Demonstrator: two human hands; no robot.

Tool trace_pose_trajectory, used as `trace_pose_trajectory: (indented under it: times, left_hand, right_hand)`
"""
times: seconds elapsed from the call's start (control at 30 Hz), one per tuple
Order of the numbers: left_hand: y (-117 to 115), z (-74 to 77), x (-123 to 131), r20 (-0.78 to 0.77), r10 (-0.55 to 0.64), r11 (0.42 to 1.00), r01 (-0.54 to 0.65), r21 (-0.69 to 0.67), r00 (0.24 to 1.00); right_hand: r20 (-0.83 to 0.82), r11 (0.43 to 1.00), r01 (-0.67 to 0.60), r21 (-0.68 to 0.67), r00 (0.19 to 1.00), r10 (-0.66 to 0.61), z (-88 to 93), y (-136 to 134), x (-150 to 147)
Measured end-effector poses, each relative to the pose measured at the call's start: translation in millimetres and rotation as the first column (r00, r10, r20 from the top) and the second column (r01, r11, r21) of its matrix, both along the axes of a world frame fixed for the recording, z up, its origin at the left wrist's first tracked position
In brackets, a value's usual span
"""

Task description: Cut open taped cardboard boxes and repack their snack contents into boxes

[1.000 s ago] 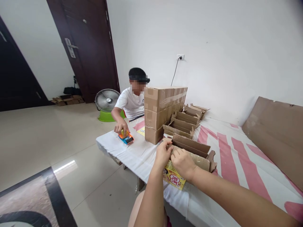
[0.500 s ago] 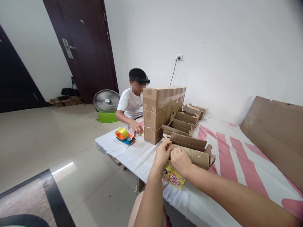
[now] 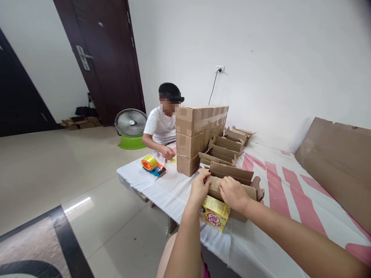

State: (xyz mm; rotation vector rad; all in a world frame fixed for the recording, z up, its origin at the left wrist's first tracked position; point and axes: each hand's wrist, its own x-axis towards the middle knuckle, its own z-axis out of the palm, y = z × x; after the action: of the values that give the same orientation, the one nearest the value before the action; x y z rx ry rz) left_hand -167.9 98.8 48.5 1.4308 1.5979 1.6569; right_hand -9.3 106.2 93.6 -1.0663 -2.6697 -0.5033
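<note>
My left hand [image 3: 199, 188] and my right hand [image 3: 233, 194] both press on the folded-down top flap of an open brown cardboard carton [image 3: 238, 180] at the near edge of the low table [image 3: 150, 185]. Fingers of both hands are curled over the flap. A yellow printed box [image 3: 213, 213] shows below my hands at the carton's near end, partly hidden by them.
Across the table sits another person in a white shirt [image 3: 160, 125], one hand on a yellow sheet. An orange tape dispenser [image 3: 153, 165] lies near them. Stacked sealed cartons [image 3: 197, 133] and several open cartons [image 3: 226, 148] stand behind. A floor fan [image 3: 131, 125] is beyond; cardboard sheet [image 3: 336, 162] at right.
The other person let go of the tape dispenser and drew their hand back toward the stack. My right hand slid right along the flap, uncovering more of the yellow box.
</note>
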Motion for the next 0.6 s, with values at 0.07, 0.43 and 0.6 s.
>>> trace_pose_trajectory:
  times: [0.07, 0.43, 0.6]
  left_hand:
    - [-0.2, 0.9, -0.1, -0.007, -0.001, 1.000, 0.000, -0.002, 1.000]
    - [0.2, 2.6, 0.1, -0.048, -0.006, 1.000, 0.006, -0.013, 0.999]
    - [-1.3, 4.0, 2.2, -0.070, -0.010, 1.000, 0.009, -0.022, 0.997]
  right_hand:
    - [0.010, 0.999, -0.046, -0.008, 0.999, 0.046, 1.5, -4.7, 0.0]
    - [0.065, 0.998, -0.009, -0.057, 0.998, 0.013, -2.1, -18.6, -21.4]
    - [-0.012, 0.988, 0.116, -0.101, 0.993, -0.118, -0.8, -10.0, -14.2]
